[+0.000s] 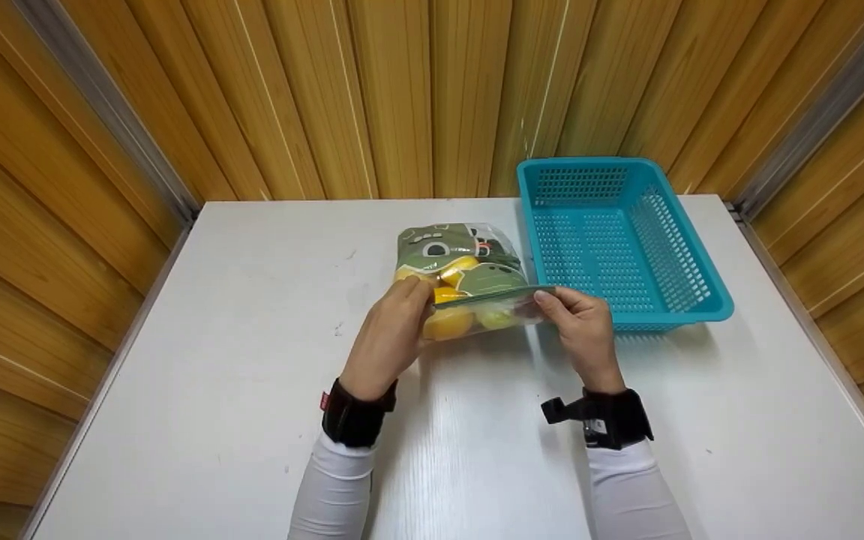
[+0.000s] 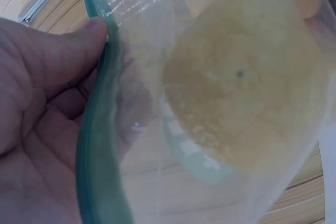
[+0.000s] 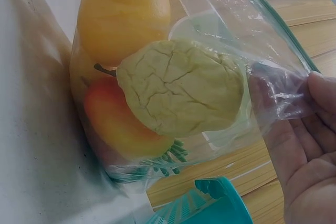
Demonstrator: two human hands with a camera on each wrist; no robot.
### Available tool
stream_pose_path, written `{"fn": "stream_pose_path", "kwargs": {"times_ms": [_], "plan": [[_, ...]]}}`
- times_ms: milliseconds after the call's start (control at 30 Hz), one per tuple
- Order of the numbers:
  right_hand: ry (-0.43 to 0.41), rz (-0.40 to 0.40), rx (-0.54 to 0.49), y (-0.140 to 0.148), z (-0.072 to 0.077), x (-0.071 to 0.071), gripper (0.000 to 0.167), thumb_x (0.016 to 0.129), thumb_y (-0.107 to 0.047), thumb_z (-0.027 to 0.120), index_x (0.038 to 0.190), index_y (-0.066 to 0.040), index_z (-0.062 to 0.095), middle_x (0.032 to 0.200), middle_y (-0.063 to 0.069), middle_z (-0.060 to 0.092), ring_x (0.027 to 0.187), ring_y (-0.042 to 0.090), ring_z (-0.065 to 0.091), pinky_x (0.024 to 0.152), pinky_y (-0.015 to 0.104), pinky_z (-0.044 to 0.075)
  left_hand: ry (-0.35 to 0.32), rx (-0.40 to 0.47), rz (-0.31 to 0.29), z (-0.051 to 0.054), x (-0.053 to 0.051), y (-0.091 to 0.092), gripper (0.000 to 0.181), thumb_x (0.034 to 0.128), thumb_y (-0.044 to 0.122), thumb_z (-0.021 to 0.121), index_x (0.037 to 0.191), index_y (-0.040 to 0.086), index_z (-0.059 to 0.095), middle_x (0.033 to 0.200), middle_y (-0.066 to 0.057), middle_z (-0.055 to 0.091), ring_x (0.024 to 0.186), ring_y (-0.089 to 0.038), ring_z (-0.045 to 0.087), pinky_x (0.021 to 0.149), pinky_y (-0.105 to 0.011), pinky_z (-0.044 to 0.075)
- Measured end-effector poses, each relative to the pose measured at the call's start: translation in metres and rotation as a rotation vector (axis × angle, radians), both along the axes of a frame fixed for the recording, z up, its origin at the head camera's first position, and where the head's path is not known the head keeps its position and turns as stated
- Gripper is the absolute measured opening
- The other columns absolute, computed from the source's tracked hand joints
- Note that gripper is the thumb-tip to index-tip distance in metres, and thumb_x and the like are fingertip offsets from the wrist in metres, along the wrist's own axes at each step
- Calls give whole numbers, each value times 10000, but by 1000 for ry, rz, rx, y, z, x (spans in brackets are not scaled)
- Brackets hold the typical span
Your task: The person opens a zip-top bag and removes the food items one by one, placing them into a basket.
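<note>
A clear zip bag with a green cartoon print (image 1: 432, 247) holds several fruits; its green zip strip (image 1: 488, 295) runs across between the hands. My left hand (image 1: 391, 337) pinches the bag's left end, and in the left wrist view the thumb lies on the green strip (image 2: 97, 156). At the right end, my right hand (image 1: 586, 330) pinches the bag's edge between thumb and fingers. Inside, the right wrist view shows an orange fruit (image 3: 126, 17), a wrinkled pale yellow-green fruit (image 3: 181, 87) and a red-yellow fruit (image 3: 118, 124).
A teal perforated basket (image 1: 717, 307) stands on the white table (image 1: 252, 300) just right of the bag. Wood-patterned panels (image 1: 394, 97) rise behind the table and at both sides. Inside the basket no object shows.
</note>
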State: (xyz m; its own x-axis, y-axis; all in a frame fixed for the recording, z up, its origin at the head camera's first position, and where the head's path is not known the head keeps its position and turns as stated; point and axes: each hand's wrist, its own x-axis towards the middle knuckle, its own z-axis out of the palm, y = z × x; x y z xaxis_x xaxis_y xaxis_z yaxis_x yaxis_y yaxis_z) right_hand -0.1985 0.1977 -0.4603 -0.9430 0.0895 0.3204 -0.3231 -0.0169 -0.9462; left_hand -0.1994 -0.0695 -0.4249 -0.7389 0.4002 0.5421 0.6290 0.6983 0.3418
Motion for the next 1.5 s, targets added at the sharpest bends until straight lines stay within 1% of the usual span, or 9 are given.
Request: {"fn": "stream_pose_path", "kwargs": {"times_ms": [133, 333, 567, 800, 900, 933, 1133, 1367, 1500], "plan": [[-10, -29, 12, 0, 0, 0, 170, 985, 30, 632, 1011, 179, 710, 837, 76, 783, 760, 134, 755, 698, 269, 602, -5, 2, 3, 0, 1, -1, 150, 924, -59, 691, 1027, 18, 614, 904, -76, 541, 820, -240, 533, 713, -365, 514], [-33, -67, 39, 0, 1, 0, 162, 985, 23, 636, 1019, 160, 716, 841, 84, 782, 750, 132, 749, 683, 289, 602, -11, 11, 11, 1, 0, -3, 150, 925, -62, 692, 1026, 17, 615, 905, -76, 541, 806, -234, 517, 707, -361, 505], [-50, -110, 41, -1, 2, 1, 155, 977, 4, 659, 991, 138, 736, 816, 20, 774, 757, 102, 720, 674, 260, 568, -9, 7, 29, 2, 0, -6, 129, 926, -72, 687, 975, 14, 604, 843, -61, 478, 777, -221, 489, 672, -334, 483], [-35, -67, -1, -1, 2, 1, 184, 1000, -13, 634, 994, 151, 718, 848, 124, 778, 770, 160, 758, 708, 274, 600, -7, 26, 37, 4, 0, -10, 107, 938, -57, 680, 972, 19, 612, 861, -66, 504, 798, -236, 526, 686, -347, 511], [-32, -67, -7, 0, 1, 1, 190, 1002, -23, 635, 993, 148, 716, 853, 138, 777, 773, 173, 764, 720, 283, 606, -15, 29, 41, 4, 0, -10, 111, 933, -62, 684, 985, 11, 618, 874, -74, 520, 805, -239, 536, 697, -357, 523], [-33, -69, -7, 0, 1, 1, 191, 1003, -27, 636, 994, 146, 717, 854, 140, 777, 772, 175, 765, 721, 284, 606, -19, 31, 41, 4, 0, -11, 135, 917, -76, 697, 988, 7, 619, 879, -77, 525, 808, -240, 538, 703, -363, 526], [-50, -92, 0, -1, 1, 1, 180, 1002, -22, 636, 1003, 136, 723, 851, 109, 781, 786, 158, 762, 722, 270, 602, -23, 42, 46, 4, 0, -14, 254, 835, -125, 757, 1004, 3, 617, 891, -82, 539, 809, -240, 531, 723, -372, 525], [-43, -130, 34, 0, 2, 2, 168, 995, -8, 640, 986, 135, 728, 832, 45, 782, 787, 119, 744, 686, 249, 577, -5, 57, 50, 6, -1, -18, 167, 898, -132, 657, 965, 14, 613, 849, -69, 518, 780, -232, 508, 691, -350, 494], [-39, -133, 26, 0, 2, 2, 173, 993, -12, 645, 977, 137, 730, 824, 23, 779, 793, 109, 729, 685, 244, 561, -8, 61, 53, 6, -2, -19, 160, 898, -129, 659, 956, 13, 615, 845, -68, 517, 781, -234, 504, 687, -351, 493]]}}
